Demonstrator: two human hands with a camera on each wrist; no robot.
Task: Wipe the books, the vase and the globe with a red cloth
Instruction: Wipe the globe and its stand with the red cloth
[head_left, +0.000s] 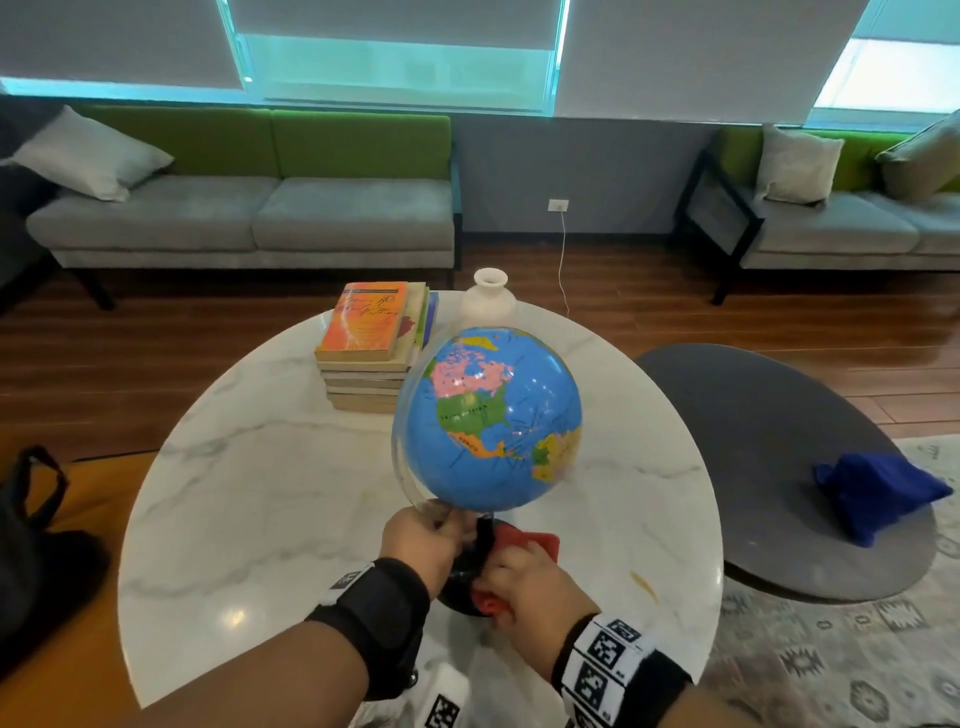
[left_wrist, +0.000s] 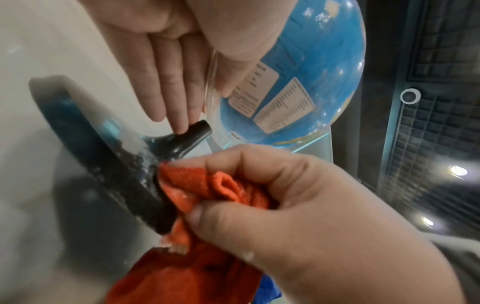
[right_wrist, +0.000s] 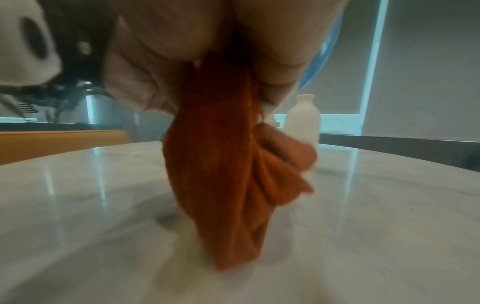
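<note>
Wiping globe (head_left: 493, 421) base, frame centre: right hand (head_left: 535, 582) clutches red cloth (left_wrist: 207, 189), left hand (head_left: 421, 540) pinches its arc. Next probably the sphere.

From my head view the room is evenly lit by cool daylight below the window blinds (head_left: 395, 31), and the marble table (head_left: 249, 467) shows glare spots. Straight lines bow toward the edges. My left wrist view is motion-smeared with ceiling lamps flaring; the right wrist view is soft and blurred throughout.
</note>
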